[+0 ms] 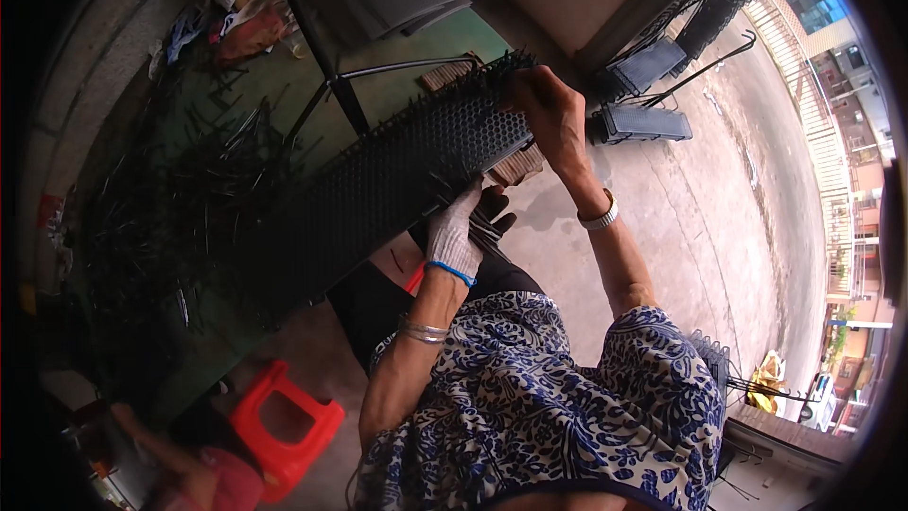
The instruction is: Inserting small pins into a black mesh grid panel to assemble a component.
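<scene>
A long black panel with a honeycomb of holes (378, 185) lies slantwise in front of me, with thin black prongs along its far edge. My right hand (549, 118), bare, is closed at the panel's right end; its fingertips are partly hidden, so what they pinch does not show. Below the panel's near edge, my left hand (452, 227) wears a white knit glove with a blue cuff. It is closed round what looks like a bundle of thin black strips (485, 229), partly in shadow.
Loose black strips (236, 156) are heaped on the green table (426, 47) at left. A black metal stand (331, 76) rises behind the panel. A red plastic stool (284, 431) and another person's arm (156, 440) are at lower left. More black panels (643, 123) rest on the floor at right.
</scene>
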### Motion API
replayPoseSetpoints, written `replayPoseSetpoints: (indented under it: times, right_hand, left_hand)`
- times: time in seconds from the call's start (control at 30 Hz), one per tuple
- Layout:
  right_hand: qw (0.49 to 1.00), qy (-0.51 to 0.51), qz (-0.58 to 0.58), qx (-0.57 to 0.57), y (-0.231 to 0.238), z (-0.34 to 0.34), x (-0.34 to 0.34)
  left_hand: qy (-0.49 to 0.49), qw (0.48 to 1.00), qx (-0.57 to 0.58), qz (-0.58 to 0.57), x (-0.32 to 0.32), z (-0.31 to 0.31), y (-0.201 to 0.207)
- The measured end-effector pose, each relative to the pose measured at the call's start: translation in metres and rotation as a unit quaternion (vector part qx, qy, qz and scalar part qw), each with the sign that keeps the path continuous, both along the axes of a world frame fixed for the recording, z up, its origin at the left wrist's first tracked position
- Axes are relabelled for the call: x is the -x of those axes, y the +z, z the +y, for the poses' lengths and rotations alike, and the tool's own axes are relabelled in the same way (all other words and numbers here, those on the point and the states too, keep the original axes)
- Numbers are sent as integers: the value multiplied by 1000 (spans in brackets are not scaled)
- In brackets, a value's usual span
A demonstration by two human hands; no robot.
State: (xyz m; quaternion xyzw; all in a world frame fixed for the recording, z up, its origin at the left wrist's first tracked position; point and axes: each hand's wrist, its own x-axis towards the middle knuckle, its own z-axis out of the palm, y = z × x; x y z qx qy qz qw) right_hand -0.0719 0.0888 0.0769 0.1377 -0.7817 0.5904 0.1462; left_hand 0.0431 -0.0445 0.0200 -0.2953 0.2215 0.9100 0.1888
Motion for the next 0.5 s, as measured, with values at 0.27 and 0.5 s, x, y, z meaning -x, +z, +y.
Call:
replayPoseSetpoints:
  times: [0.27, 0.5]
  right_hand:
    - [973, -78, 163, -146, -27, -17, 26]
    - [976, -80, 148, -137, -21, -20, 22]
  left_hand:
    - [14, 999, -28, 2, -2, 6, -19]
    - [24, 999, -31, -5, -5, 5, -12]
